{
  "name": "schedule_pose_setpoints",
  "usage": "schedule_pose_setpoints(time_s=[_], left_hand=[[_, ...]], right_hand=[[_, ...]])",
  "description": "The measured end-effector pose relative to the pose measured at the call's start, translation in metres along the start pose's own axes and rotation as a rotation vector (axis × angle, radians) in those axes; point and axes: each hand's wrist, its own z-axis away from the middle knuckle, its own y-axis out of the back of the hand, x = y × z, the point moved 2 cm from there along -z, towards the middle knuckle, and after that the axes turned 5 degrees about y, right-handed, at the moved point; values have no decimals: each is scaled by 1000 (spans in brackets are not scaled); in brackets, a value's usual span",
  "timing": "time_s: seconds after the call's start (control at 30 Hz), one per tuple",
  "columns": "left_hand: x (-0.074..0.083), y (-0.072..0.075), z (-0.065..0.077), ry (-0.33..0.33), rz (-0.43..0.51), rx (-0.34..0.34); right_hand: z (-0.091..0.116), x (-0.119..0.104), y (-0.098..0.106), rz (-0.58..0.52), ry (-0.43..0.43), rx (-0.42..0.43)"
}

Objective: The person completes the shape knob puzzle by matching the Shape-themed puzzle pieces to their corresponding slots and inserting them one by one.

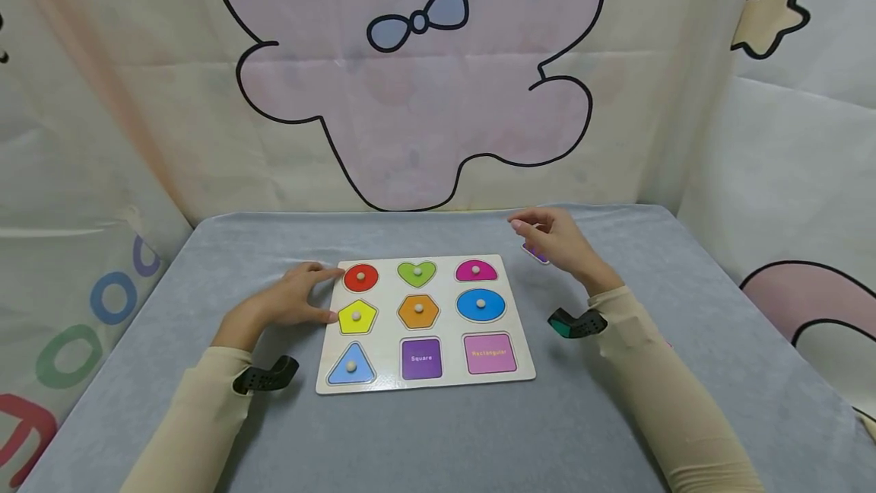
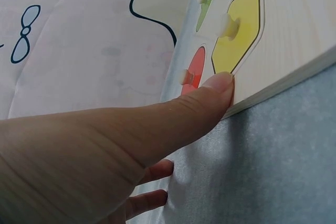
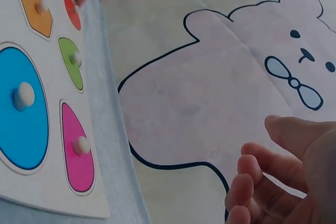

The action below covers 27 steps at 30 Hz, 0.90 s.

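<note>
A white wooden shape puzzle board (image 1: pixel 383 352) lies on the cloth. Knobbed pieces fill its red circle, green heart, magenta half-circle, yellow pentagon (image 1: pixel 357 316), orange hexagon, blue oval and blue triangle. The slots printed Square (image 1: pixel 421 358) and Rectangular (image 1: pixel 489 353) hold no piece. My left hand (image 1: pixel 290 299) rests along the board's left edge, the thumb (image 2: pixel 210 90) straight and touching beside the pentagon. Beyond the upper right corner hovers my right hand (image 1: pixel 557 242), fingers loosely bent, thumb apart and nothing between them. A purple piece (image 1: pixel 537 254) shows partly beneath it.
Grey-blue cloth (image 1: pixel 438 440) covers the table. A printed curtain (image 1: pixel 411 112) with a bear stands behind its back edge, and more curtain hangs at both sides. A small pink edge (image 1: pixel 670 345) peeks out beside the right sleeve (image 1: pixel 657 379). Each wrist carries a dark strap.
</note>
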Motion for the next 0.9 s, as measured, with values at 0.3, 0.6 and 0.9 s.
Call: schedule_pose_setpoints(time_s=[0.3, 0.6, 0.9], left_hand=[[0, 0, 1, 7, -3, -3], [-2, -2, 0, 17, -6, -7], [0, -1, 0, 0, -4, -3]], right_hand=[[-2, 15, 9, -3, -117, 53], [-2, 32, 16, -49, -188, 33], [-4, 53, 17, 16, -350, 18]])
